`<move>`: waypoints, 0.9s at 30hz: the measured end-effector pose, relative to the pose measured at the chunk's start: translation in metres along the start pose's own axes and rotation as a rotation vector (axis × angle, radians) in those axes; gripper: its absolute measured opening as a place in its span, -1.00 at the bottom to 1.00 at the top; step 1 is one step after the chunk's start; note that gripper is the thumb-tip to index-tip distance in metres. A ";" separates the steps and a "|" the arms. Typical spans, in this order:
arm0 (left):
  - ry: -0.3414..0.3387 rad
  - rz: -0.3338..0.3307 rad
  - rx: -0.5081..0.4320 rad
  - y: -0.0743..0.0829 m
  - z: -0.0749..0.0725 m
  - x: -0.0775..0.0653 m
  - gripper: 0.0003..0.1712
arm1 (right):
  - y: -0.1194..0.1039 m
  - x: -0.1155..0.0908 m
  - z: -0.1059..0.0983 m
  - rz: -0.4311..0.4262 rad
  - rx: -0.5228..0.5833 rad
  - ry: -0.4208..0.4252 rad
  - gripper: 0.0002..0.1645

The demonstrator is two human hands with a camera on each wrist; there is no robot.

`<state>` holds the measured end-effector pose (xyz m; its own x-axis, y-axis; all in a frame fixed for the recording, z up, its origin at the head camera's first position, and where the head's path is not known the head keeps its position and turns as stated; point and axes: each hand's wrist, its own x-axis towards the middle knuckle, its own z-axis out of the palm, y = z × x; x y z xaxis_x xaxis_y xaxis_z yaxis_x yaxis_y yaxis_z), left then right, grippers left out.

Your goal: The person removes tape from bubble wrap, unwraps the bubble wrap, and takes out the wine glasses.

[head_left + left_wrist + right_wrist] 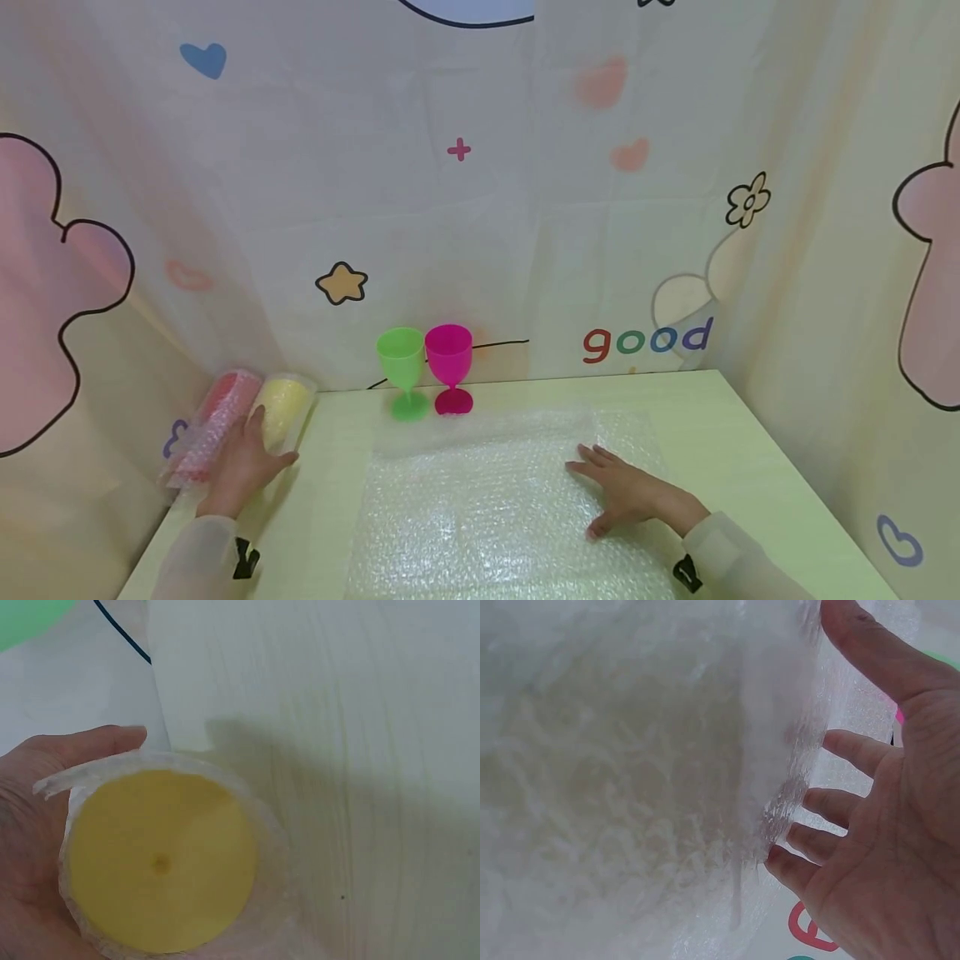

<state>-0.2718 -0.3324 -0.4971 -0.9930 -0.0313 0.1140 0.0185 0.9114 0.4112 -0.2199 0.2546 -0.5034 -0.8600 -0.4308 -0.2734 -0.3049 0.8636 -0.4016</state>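
Note:
At the table's left, a yellow bundle in bubble wrap lies next to a red bundle in bubble wrap. My left hand is at the near side of the yellow one, thumb spread out to the right. In the left wrist view its round flat yellow end faces the camera, ringed by clear wrap, with the thumb stretched along the upper edge. A sheet of bubble wrap lies flat at the table's middle. Over its right part my right hand has its fingers spread, fingertips at the plastic.
A green goblet and a magenta goblet stand upright side by side just behind the sheet. The pale table ends at a printed curtain at the back and sides.

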 end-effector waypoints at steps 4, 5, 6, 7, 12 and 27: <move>0.002 0.004 -0.011 -0.003 0.002 0.000 0.19 | 0.000 0.000 0.001 0.001 0.004 -0.002 0.22; 0.004 0.003 -0.013 -0.004 0.002 0.000 0.18 | 0.000 0.000 0.001 0.003 0.005 -0.004 0.21; 0.004 0.001 -0.017 -0.005 0.003 -0.001 0.17 | 0.000 0.000 0.001 0.006 0.004 -0.006 0.21; 0.003 -0.004 -0.023 -0.006 0.003 -0.002 0.16 | 0.000 0.000 0.002 0.007 0.002 -0.007 0.21; 0.028 -0.019 -0.036 -0.004 0.004 -0.008 0.12 | 0.001 0.001 0.002 0.013 -0.003 -0.008 0.21; 0.228 0.042 -0.021 0.030 -0.012 -0.031 -0.01 | 0.000 0.000 0.001 0.014 0.011 -0.005 0.21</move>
<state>-0.2395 -0.3087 -0.4773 -0.9394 -0.0872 0.3317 0.0645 0.9050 0.4205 -0.2198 0.2545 -0.5041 -0.8624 -0.4196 -0.2832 -0.2880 0.8667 -0.4072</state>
